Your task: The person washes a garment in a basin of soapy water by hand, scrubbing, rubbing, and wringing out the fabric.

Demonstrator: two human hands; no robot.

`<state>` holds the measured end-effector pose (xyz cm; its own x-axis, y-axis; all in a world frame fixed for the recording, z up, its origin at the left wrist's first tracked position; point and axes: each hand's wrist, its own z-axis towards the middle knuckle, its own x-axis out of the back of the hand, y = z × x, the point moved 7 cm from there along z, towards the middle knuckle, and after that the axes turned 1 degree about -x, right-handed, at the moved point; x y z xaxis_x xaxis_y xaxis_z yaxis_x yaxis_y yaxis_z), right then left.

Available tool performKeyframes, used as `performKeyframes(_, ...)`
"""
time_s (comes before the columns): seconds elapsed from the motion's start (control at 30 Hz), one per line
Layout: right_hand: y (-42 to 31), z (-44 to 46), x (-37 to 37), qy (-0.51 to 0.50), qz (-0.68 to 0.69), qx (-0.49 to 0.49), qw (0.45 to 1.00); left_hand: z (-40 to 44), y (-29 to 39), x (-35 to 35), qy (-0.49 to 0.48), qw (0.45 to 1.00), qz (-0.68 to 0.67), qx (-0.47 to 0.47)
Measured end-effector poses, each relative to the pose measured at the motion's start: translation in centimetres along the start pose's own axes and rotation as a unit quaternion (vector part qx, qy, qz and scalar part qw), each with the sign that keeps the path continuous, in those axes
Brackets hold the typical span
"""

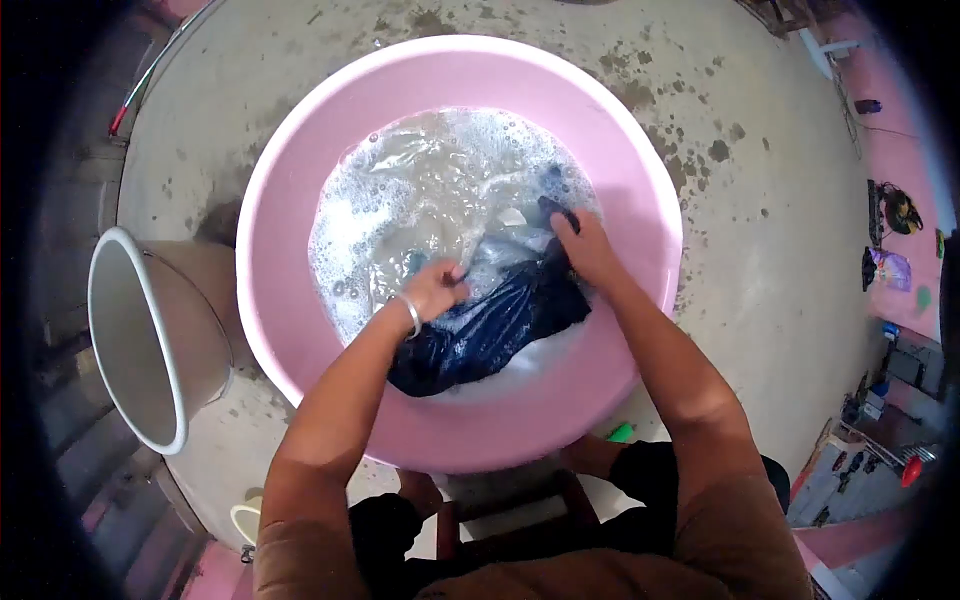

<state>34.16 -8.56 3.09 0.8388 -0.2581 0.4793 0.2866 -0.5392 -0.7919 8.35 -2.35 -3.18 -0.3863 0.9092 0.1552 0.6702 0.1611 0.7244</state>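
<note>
A large pink tub [275,230] holds sudsy, greyish water [430,200]. Dark blue wet cloth [500,325], its kind unclear, lies partly in the water along the tub's near side. My left hand [438,290], with a bangle at the wrist, is closed on the cloth's left part. On the right, my right hand [588,247] grips a bunched edge of the same cloth at the water's surface. Between my hands the fabric dips under the suds, where its shape is hidden.
A pale bucket [190,310] stands left of the tub on the concrete floor [740,240], which has dark wet spots. Something green [621,432] lies by my foot. A small pale container [247,520] sits at lower left. Assorted items line the right wall.
</note>
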Motion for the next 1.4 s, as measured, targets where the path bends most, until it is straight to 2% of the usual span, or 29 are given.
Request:
performKeyframes(0.03,0.5,-0.7,-0.5,-0.003,-0.028,0.024,0.999,-0.6,-1.3,-0.4,-0.038,0.998,0.002,-0.046)
performKeyframes(0.1,0.5,-2.0,-1.6,-0.014,-0.052,0.045,0.998,-2.3,-0.8,0.2,-0.048,0.998,-0.025,0.021)
performKeyframes(0.13,0.3,-2.2,-2.1,-0.028,-0.117,0.038,0.992,-1.8,-1.4,0.8,-0.047,0.996,-0.057,0.056)
performKeyframes(0.17,0.0,-2.3,-2.4,-0.04,-0.181,0.032,0.982,-2.7,0.2,1.6,0.006,0.983,-0.132,0.124)
performKeyframes(0.2,-0.3,-2.3,-2.4,-0.04,-0.177,0.032,0.983,-2.1,-0.1,2.4,0.07,0.98,-0.11,0.148)
performKeyframes(0.3,-2.8,-2.4,-1.5,0.027,-0.241,0.092,0.966,-1.0,1.4,1.3,0.04,0.983,-0.018,0.177)
performKeyframes(0.37,-3.9,-2.3,-0.7,0.062,-0.081,0.034,0.994,1.0,1.2,-0.6,-0.042,0.98,0.143,0.128)
performKeyframes(0.4,-4.2,-2.1,-0.8,0.06,-0.082,0.037,0.994,1.4,0.8,-1.1,-0.039,0.981,0.141,0.128)
performKeyframes(0.47,-3.5,-1.5,-1.3,0.015,0.081,-0.044,0.996,1.9,-0.1,-0.8,0.09,0.984,0.061,0.14)
performKeyframes(0.5,-2.6,-1.1,-1.5,0.015,0.079,-0.043,0.996,1.1,1.3,0.1,0.198,0.977,0.004,0.079)
performKeyframes(0.53,-1.3,-0.6,-1.7,0.035,0.117,-0.032,0.992,0.0,2.3,0.9,0.259,0.965,-0.021,0.026)
performKeyframes(0.6,-1.2,-0.6,-1.2,0.05,0.155,-0.021,0.986,-1.5,3.9,2.3,0.298,0.948,-0.106,-0.017)
performKeyframes(0.67,-2.8,-1.6,-0.8,0.02,0.187,-0.042,0.981,-2.5,4.9,2.9,0.265,0.953,-0.146,-0.011)
performKeyframes(0.73,-4.6,-2.6,-1.2,0.034,0.162,-0.007,0.986,-1.7,5.1,1.9,0.143,0.931,-0.332,-0.059)
performKeyframes(0.8,-6.1,-3.5,-2.0,0.049,0.135,0.025,0.989,-2.2,6.0,1.6,0.104,0.947,-0.299,-0.057)
performKeyframes(0.83,-8.6,-4.2,-2.7,0.039,0.054,0.171,0.983,-2.1,6.0,1.0,0.08,0.955,-0.281,-0.057)
performKeyframes(0.87,-11.0,-5.4,-3.7,0.028,-0.028,0.314,0.949,-1.9,5.8,0.4,0.056,0.961,-0.263,-0.058)
performKeyframes(0.9,-12.0,-6.1,-4.8,-0.021,-0.02,0.322,0.946,-2.1,6.6,0.1,0.022,0.963,-0.25,-0.096)
performKeyframes(0.93,-12.7,-6.9,-5.8,-0.071,-0.013,0.329,0.942,-2.5,6.5,-0.1,0.036,0.97,-0.226,-0.076)
performKeyframes(0.97,-12.3,-7.0,-6.8,-0.091,-0.126,0.319,0.935,-2.5,6.2,-0.6,0.013,0.977,-0.203,-0.067)
performKeyframes(1.03,-11.6,-7.2,-6.9,-0.135,-0.138,0.324,0.926,-2.9,5.3,-0.6,-0.007,0.981,-0.182,-0.059)
performKeyframes(1.1,-11.3,-7.9,-7.1,-0.18,-0.167,0.351,0.904,-3.7,3.8,-1.8,-0.125,0.965,-0.229,0.037)
performKeyframes(1.13,-10.9,-8.1,-6.9,-0.182,-0.17,0.349,0.904,-3.6,3.8,-2.3,-0.128,0.964,-0.232,0.036)
performKeyframes(1.2,-9.0,-8.1,-7.8,-0.257,-0.265,0.289,0.883,-3.7,5.6,-2.2,-0.074,0.994,-0.064,-0.051)
performKeyframes(1.27,-8.5,-9.0,-7.2,-0.269,-0.283,0.285,0.876,-3.8,5.4,-2.1,-0.075,0.996,-0.026,-0.049)
performKeyframes(1.3,-8.6,-9.0,-6.8,-0.274,-0.303,0.284,0.867,-3.4,5.9,-1.5,-0.04,0.97,0.209,-0.12)
performKeyframes(1.33,-8.7,-9.3,-6.2,-0.274,-0.308,0.287,0.864,-3.1,6.4,-1.3,-0.003,0.885,0.43,-0.181)
performKeyframes(1.37,-9.3,-10.1,-5.6,-0.294,-0.314,0.279,0.859,-2.3,6.0,-0.8,-0.1,0.881,0.444,-0.127)
performKeyframes(1.4,-10.1,-11.1,-5.0,-0.312,-0.319,0.27,0.853,-1.7,6.2,0.3,-0.1,0.882,0.441,-0.131)
